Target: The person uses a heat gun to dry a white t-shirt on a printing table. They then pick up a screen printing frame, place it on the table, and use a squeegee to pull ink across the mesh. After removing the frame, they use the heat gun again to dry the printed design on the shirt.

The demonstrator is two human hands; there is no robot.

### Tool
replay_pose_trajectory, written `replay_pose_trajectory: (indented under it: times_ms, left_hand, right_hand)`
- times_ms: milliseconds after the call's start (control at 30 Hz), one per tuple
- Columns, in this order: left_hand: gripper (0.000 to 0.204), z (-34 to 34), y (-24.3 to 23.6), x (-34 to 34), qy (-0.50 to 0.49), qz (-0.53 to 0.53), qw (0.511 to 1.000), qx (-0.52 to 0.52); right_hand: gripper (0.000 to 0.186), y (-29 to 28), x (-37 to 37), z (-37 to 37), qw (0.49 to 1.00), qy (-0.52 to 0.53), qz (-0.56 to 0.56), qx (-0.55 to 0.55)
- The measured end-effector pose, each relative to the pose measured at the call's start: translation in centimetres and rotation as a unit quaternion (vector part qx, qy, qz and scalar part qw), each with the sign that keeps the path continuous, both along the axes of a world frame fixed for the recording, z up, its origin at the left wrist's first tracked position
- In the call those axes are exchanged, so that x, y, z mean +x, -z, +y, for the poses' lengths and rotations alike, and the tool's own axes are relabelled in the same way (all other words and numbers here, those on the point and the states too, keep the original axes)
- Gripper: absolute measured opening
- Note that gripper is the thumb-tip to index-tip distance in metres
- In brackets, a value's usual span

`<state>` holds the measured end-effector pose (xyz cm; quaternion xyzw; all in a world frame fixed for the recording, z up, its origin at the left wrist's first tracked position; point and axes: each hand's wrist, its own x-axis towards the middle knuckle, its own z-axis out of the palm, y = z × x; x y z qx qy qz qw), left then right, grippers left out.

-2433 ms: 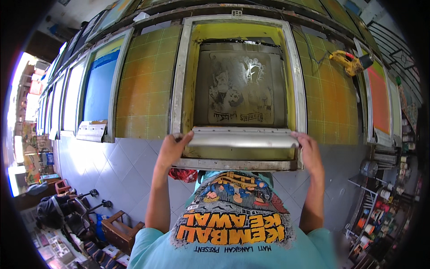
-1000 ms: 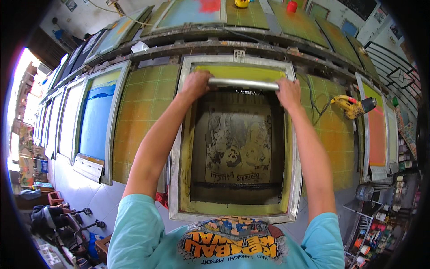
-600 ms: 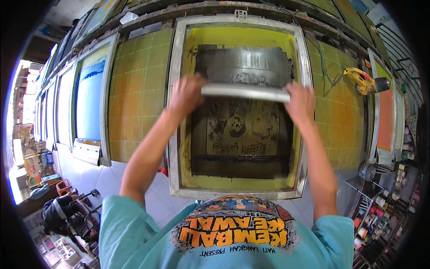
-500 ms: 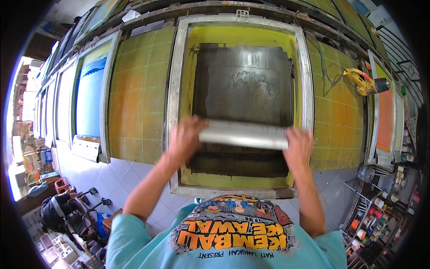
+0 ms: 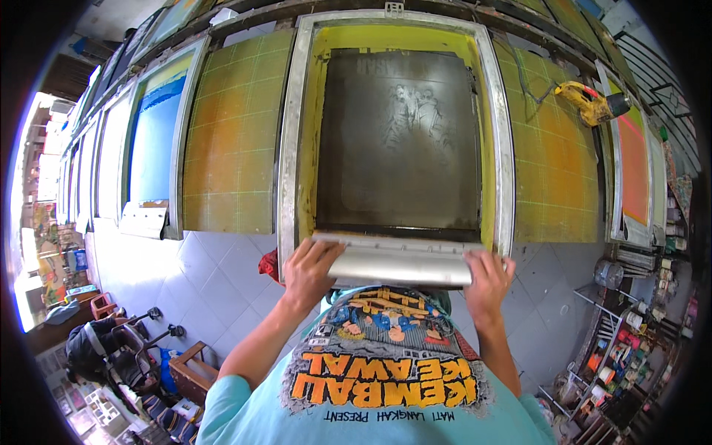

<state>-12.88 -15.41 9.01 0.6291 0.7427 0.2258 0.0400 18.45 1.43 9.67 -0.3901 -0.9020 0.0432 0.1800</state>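
A silver metal squeegee [image 5: 400,261] lies crosswise at the near end of a screen printing frame [image 5: 290,148]. My left hand [image 5: 313,271] is closed round its left end, and my right hand [image 5: 486,280] grips the right end. Beyond it, dark ink coats the mesh [image 5: 400,170] in a large rectangle, with faint figure shapes showing in the upper middle. Yellow-green mesh borders the ink inside the metal rim. The squeegee hides part of the frame's near edge.
Stained printing boards flank the frame, one at left [image 5: 230,141] and one at right [image 5: 552,163]. A yellow heat gun [image 5: 589,104] with a cord rests on the right board. Farther left stands a blue-meshed screen [image 5: 154,141]. Racks of ink containers [image 5: 615,356] are at lower right.
Both hands have drawn the squeegee toward me, from over the inked mesh to the frame's near end. The figure shapes in the ink look smoother. The whole view has shifted slightly.
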Motion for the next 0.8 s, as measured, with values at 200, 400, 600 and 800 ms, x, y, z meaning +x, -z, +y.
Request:
replay_pose_trajectory:
  times_ms: [200,400,600,800]
  left_hand:
    - [0.039,-1.8,2.9,1.1,-0.019,0.023,0.998,0.057]
    - [0.053,7.4,1.7,-4.6,0.013,0.035,0.998,0.049]
    - [0.065,15.8,1.7,-10.2,0.035,0.054,0.998,0.017]
    - [0.027,30.2,2.9,-18.9,0.041,0.152,0.980,0.125]
  right_hand:
    - [0.014,3.7,0.7,-1.6,0.999,0.019,0.021,0.037]
    - [0.009,2.7,-4.6,8.0,0.998,-0.011,0.024,0.052]
    - [0.010,3.3,-9.4,17.3,0.995,-0.045,0.034,0.084]
    - [0.024,3.6,-17.1,32.6,0.985,-0.058,0.018,0.164]
